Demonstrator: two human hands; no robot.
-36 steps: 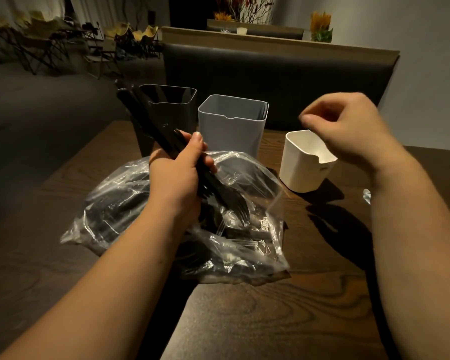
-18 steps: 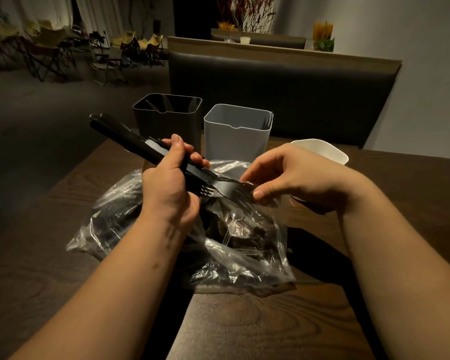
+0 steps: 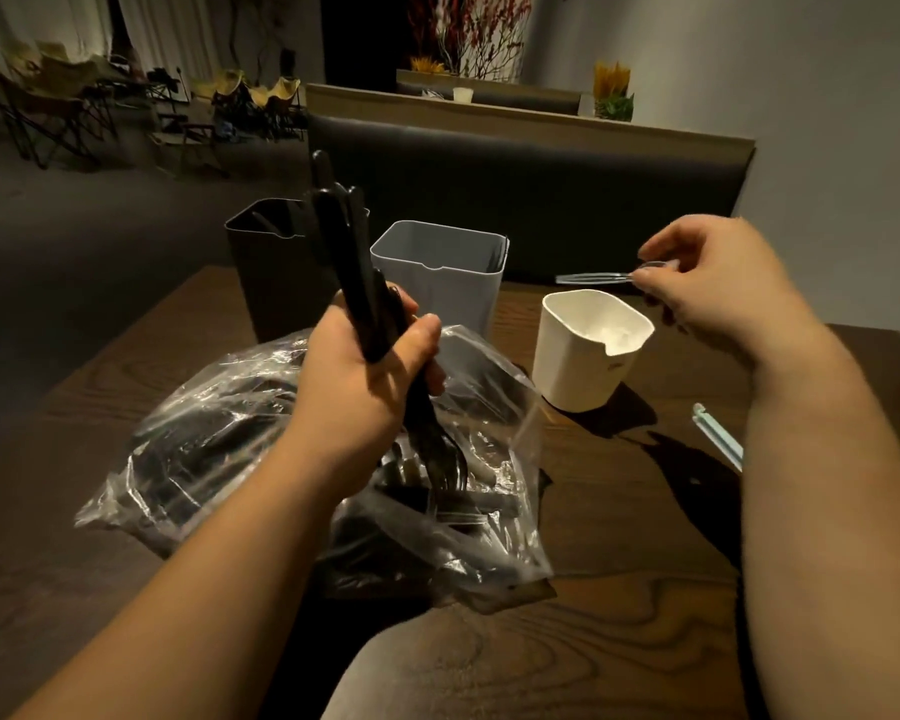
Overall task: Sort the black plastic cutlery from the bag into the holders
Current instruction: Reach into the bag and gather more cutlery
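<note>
Left hand (image 3: 365, 371) clenched around a bundle of black cutlery (image 3: 352, 267), handles pointing up and slightly away, fork tines hanging below the fist and over the bag (image 3: 261, 433). Right hand (image 3: 718, 283) raised above the far right part of the desk (image 3: 619, 641), thumb and forefinger pinching the end of a pale, see-through fork (image 3: 593, 277) held level, its tines pointing left (colour looks clear or bluish in this dim light). Fork poised just above and beyond the white holder (image 3: 588, 350), not touching it.

Clear plastic bag lying crumpled in the middle of the desk, more black cutlery visible inside through the film. Three holders lined up along the far edge: black holder (image 3: 276, 272) toward the far left corner, partly hidden behind the raised bundle; grey holder (image 3: 437, 272) just beside it in the middle; white holder set nearer and to the right, apart from the grey one. Contents of the black and grey holders hard to make out. Pale blue strip (image 3: 718, 433) lying flat near the right edge, partly hidden by the right forearm.
</note>
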